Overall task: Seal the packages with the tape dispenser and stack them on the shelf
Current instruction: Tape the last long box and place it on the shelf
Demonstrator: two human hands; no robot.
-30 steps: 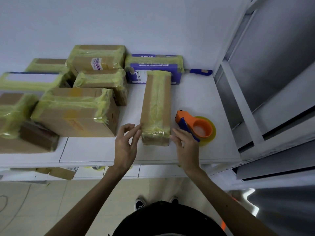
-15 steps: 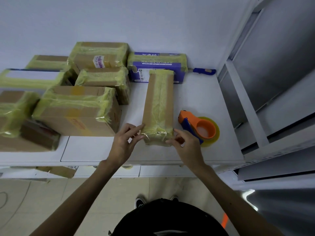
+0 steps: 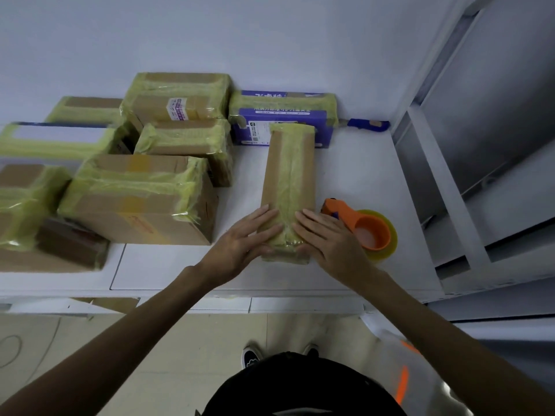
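A packing room: taped parcels (image 3: 141, 199) crowd a white shelf (image 3: 360, 181)

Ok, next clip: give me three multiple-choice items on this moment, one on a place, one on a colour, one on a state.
1. Where does the orange tape dispenser lie relative to the long narrow cardboard package?
A) on its left
B) on its right
C) on top of it

2. The tape strip along that package's top is
A) red
B) yellowish-green
C) black

3. The left hand and right hand are
A) gripping the dispenser
B) lifted clear
C) pressing flat on the package's near end

Answers:
1 B: it sits on the white shelf beside the package's right edge.
2 B: the strip is pale yellow-green.
3 C: straight fingers lie on the taped end.
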